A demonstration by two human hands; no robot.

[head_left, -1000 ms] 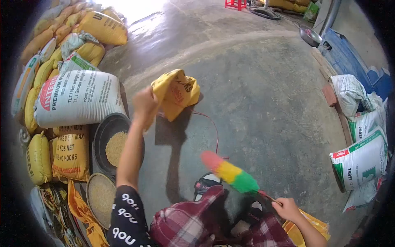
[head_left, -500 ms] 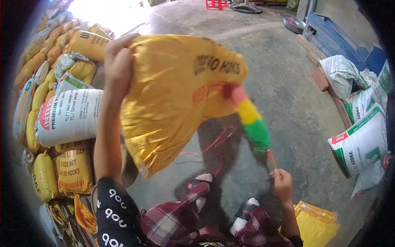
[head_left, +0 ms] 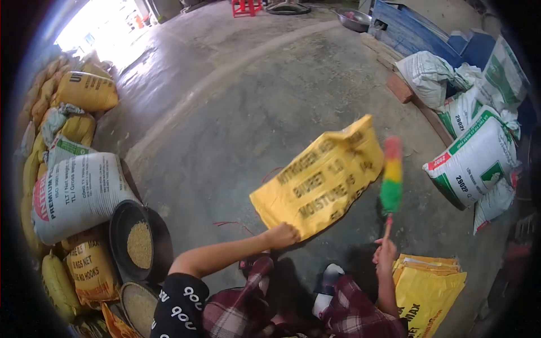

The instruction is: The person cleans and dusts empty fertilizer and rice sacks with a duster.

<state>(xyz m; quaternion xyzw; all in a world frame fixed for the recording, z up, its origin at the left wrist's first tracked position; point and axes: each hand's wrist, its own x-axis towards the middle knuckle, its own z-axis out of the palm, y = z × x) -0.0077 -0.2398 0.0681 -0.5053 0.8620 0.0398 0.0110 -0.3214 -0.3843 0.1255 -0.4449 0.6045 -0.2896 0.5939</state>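
Note:
My left hand is closed on the near corner of a yellow woven sack with black print. The sack looks flat and extends away from me over the concrete floor. In my right hand is the thin handle of a feather duster, its head banded red, yellow and green. The duster points away from me, just right of the sack's far end. Beside my right forearm lies a pile of flat yellow sacks.
At left stand filled sacks, a white one among them, with a black basin of grain. White-and-green sacks lean at right near a brick. A red stool and a metal bowl are far off.
My left hand has come down from the upper left, bringing the sack lower and to the right. The duster has swung from across the sack to its right side. The view has shifted.

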